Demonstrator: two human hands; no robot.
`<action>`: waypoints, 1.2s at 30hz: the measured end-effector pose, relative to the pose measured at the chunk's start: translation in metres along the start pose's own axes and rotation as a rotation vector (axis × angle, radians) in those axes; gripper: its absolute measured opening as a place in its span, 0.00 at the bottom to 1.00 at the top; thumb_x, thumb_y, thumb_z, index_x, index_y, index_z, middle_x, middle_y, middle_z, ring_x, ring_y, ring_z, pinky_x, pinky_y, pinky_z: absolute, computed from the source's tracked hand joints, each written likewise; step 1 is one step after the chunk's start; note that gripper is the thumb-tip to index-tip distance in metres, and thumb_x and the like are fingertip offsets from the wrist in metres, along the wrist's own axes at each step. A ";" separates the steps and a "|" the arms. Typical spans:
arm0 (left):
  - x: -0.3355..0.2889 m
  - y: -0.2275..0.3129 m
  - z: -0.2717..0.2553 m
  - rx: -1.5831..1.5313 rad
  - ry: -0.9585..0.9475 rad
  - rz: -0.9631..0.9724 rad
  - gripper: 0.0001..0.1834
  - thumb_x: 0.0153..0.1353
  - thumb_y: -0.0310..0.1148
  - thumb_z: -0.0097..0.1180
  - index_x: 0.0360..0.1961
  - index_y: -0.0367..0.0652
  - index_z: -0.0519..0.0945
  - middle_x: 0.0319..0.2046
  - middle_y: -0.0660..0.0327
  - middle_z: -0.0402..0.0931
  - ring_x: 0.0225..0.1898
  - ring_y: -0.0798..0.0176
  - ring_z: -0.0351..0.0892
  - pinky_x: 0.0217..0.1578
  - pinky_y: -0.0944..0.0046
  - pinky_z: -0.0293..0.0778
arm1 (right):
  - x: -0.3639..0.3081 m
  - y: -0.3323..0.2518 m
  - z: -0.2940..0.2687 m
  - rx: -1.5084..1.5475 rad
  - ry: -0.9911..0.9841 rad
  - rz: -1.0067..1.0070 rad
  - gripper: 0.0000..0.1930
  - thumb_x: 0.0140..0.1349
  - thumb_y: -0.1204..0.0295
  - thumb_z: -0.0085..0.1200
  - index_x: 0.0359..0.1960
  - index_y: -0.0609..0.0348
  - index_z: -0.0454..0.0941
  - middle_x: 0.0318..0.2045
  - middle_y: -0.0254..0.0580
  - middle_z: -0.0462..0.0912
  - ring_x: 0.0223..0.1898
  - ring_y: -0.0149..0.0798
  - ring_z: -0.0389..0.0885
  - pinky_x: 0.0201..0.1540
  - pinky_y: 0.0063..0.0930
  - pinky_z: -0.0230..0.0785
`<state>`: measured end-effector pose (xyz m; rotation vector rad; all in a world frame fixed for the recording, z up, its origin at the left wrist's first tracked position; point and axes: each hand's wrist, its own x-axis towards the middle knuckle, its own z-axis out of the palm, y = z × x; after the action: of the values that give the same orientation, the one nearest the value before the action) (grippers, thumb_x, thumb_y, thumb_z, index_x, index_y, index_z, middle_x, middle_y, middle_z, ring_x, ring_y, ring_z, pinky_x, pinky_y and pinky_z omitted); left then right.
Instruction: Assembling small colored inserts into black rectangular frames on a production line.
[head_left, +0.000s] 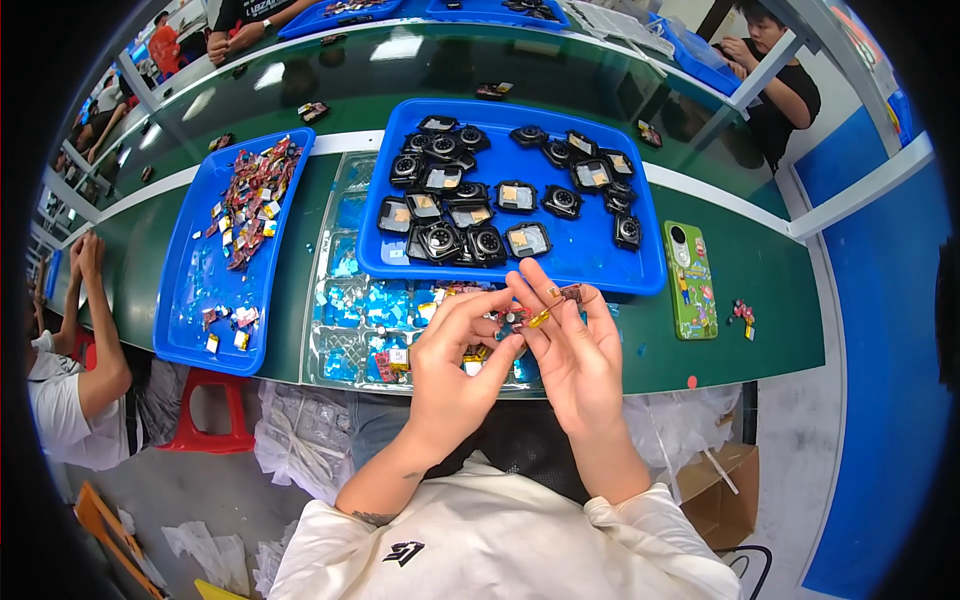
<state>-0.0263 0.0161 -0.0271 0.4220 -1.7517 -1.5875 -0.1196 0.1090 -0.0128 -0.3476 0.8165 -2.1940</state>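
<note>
A small circuit board assembly [518, 317] with dark red parts and a yellow strip is held up between my two hands over the table's near edge. My left hand [450, 350] pinches its left side with thumb and fingertips. On the other side my right hand [578, 365] grips its ribbon-like end between thumb and fingers. Beneath the hands lies a clear compartmented plastic tray [340, 372] with blue film pieces and more such boards, partly hidden by my hands. Just beyond, a blue tray [590, 270] carries several black watch cases [485, 243].
Left stands a blue tray [180, 325] heaped with small circuit boards [262, 190]. To the right lie a green-cased phone [691, 280] and a few loose boards [743, 315]. A white frame post [865, 190] rises at the right. Co-workers sit left and across the green table [780, 350].
</note>
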 end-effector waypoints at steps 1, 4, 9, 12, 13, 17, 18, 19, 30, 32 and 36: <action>0.001 0.004 -0.002 -0.116 -0.013 -0.080 0.20 0.52 0.17 0.60 0.49 0.34 0.76 0.45 0.56 0.72 0.38 0.67 0.78 0.39 0.69 0.77 | 0.000 0.000 0.000 0.002 -0.001 -0.001 0.04 0.69 0.74 0.43 0.43 0.58 0.64 0.60 0.63 0.66 0.63 0.52 0.65 0.59 0.38 0.68; 0.004 0.009 -0.014 -0.411 -0.067 -0.314 0.17 0.55 0.17 0.59 0.47 0.32 0.76 0.42 0.57 0.75 0.39 0.67 0.80 0.40 0.70 0.77 | -0.001 -0.001 -0.002 -0.090 0.002 -0.078 0.05 0.70 0.73 0.42 0.43 0.58 0.68 0.59 0.61 0.67 0.62 0.53 0.67 0.57 0.37 0.70; 0.007 0.015 -0.023 -0.836 -0.138 -0.608 0.14 0.58 0.17 0.53 0.46 0.31 0.74 0.40 0.54 0.77 0.44 0.56 0.81 0.46 0.64 0.80 | -0.004 0.001 -0.013 -0.147 0.016 -0.183 0.03 0.69 0.75 0.43 0.41 0.58 0.67 0.51 0.58 0.75 0.57 0.49 0.73 0.58 0.38 0.69; 0.011 0.016 -0.025 -0.933 -0.139 -0.678 0.12 0.61 0.19 0.50 0.46 0.31 0.74 0.40 0.53 0.77 0.47 0.52 0.80 0.50 0.60 0.79 | -0.001 0.001 -0.017 -0.127 0.016 -0.168 0.04 0.67 0.76 0.46 0.41 0.59 0.65 0.46 0.55 0.78 0.53 0.48 0.76 0.58 0.40 0.69; 0.012 0.016 -0.025 -0.931 -0.140 -0.675 0.12 0.61 0.19 0.50 0.46 0.31 0.74 0.40 0.53 0.77 0.47 0.52 0.80 0.50 0.60 0.79 | 0.000 0.000 -0.018 -0.125 0.015 -0.170 0.04 0.67 0.76 0.46 0.41 0.59 0.65 0.46 0.55 0.78 0.53 0.48 0.76 0.58 0.40 0.69; 0.015 0.008 -0.030 -1.017 -0.122 -0.727 0.11 0.62 0.21 0.49 0.46 0.32 0.73 0.42 0.52 0.77 0.49 0.51 0.78 0.50 0.59 0.78 | 0.006 -0.001 -0.021 -0.187 0.027 -0.228 0.05 0.67 0.77 0.47 0.41 0.60 0.65 0.44 0.53 0.78 0.51 0.46 0.78 0.56 0.39 0.70; 0.016 0.008 -0.032 -1.066 -0.122 -0.740 0.11 0.62 0.21 0.49 0.46 0.33 0.73 0.42 0.52 0.76 0.50 0.52 0.78 0.51 0.58 0.78 | 0.008 -0.001 -0.022 -0.203 0.035 -0.258 0.05 0.66 0.78 0.47 0.40 0.61 0.65 0.43 0.53 0.79 0.50 0.45 0.78 0.55 0.39 0.71; 0.017 0.012 -0.032 -1.063 -0.129 -0.722 0.11 0.62 0.21 0.49 0.46 0.33 0.73 0.42 0.52 0.76 0.50 0.52 0.78 0.51 0.58 0.78 | 0.008 -0.003 -0.023 -0.202 0.021 -0.269 0.05 0.66 0.78 0.47 0.40 0.61 0.65 0.43 0.53 0.79 0.50 0.45 0.78 0.55 0.39 0.71; 0.052 0.115 -0.079 -0.252 -0.086 -0.094 0.05 0.57 0.22 0.57 0.33 0.36 0.74 0.29 0.55 0.79 0.31 0.64 0.80 0.34 0.64 0.77 | 0.000 -0.007 -0.053 -0.457 0.216 -0.511 0.05 0.64 0.79 0.49 0.39 0.61 0.66 0.38 0.45 0.77 0.42 0.38 0.79 0.48 0.33 0.74; 0.065 0.134 -0.081 -0.304 -0.067 -0.003 0.05 0.57 0.22 0.57 0.34 0.36 0.75 0.31 0.55 0.80 0.32 0.64 0.81 0.35 0.65 0.77 | 0.000 -0.004 -0.049 -0.518 0.140 -0.541 0.05 0.64 0.79 0.49 0.39 0.61 0.67 0.37 0.46 0.79 0.41 0.37 0.79 0.47 0.32 0.73; 0.083 0.151 -0.074 -0.390 -0.065 0.019 0.05 0.57 0.22 0.57 0.35 0.36 0.76 0.33 0.57 0.81 0.35 0.66 0.81 0.37 0.66 0.76 | 0.002 -0.005 -0.052 -0.496 0.118 -0.519 0.06 0.62 0.81 0.50 0.39 0.62 0.68 0.37 0.48 0.80 0.41 0.37 0.80 0.49 0.31 0.71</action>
<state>0.0021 -0.0645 0.1397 0.1648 -1.4388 -1.8927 -0.1487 0.1330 -0.0490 -0.7461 1.4740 -2.4722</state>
